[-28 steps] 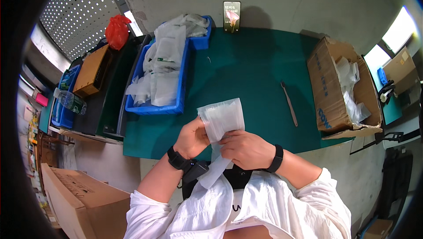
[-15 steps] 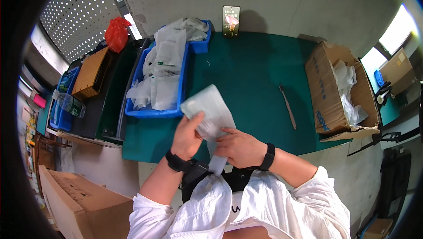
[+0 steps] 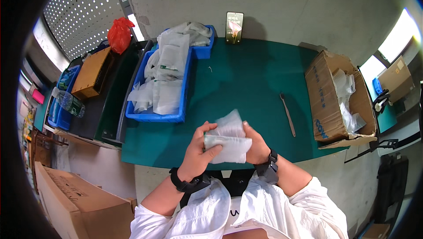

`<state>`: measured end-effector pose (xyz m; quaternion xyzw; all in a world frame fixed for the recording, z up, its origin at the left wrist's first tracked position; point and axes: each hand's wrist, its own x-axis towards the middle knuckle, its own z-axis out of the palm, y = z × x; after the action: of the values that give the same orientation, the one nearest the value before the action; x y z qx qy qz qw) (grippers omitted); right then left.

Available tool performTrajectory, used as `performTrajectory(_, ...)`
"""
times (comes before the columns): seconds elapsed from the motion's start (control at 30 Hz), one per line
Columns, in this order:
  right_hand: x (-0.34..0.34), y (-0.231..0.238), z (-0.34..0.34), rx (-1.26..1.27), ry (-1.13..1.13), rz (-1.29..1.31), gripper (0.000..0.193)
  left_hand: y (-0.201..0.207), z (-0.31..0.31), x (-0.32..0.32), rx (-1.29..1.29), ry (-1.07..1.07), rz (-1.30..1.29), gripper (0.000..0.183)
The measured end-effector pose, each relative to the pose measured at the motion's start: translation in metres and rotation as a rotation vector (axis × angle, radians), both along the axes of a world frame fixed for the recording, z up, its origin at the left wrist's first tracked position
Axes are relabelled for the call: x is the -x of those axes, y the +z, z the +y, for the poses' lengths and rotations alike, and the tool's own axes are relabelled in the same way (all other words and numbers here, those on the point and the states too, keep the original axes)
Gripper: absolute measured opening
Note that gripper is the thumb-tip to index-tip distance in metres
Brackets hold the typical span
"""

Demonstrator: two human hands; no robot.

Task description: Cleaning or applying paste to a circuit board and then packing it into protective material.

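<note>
Left hand grips a translucent white film packet, thumb on its front face. Right hand bears against the packet's right side, thumb raised; its fingers are mostly hidden, so whether it grips cannot be told. Packet is held over the near edge of the green-topped bench, around mid-length. Against the frame half a second earlier, the packet, then long and tilted left, is doubled over with a near-level edge across its front; the right hand has shifted from its lower end to its side. Unchanged: blue plastic bin at the bench's left edge, open brown cardboard box at its right edge
</note>
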<state>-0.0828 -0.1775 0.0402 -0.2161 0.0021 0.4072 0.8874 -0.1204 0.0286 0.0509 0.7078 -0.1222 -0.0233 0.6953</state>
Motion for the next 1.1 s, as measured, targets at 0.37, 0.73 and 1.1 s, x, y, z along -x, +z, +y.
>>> performTrajectory(0.37,0.005,0.017,-0.007,0.247,-0.215,-0.507,0.028,0.008,-0.006,0.005,-0.152,0.003,-0.026,0.024)
performTrajectory(0.73,0.012,0.025,0.001,0.651,-0.227,-1.311,0.041,-0.025,0.004,0.016,-0.016,-0.05,0.239,0.037)
performTrajectory(1.1,0.006,0.014,0.041,0.761,-0.219,-1.888,0.038,-0.049,0.031,0.055,0.564,0.253,0.589,0.034)
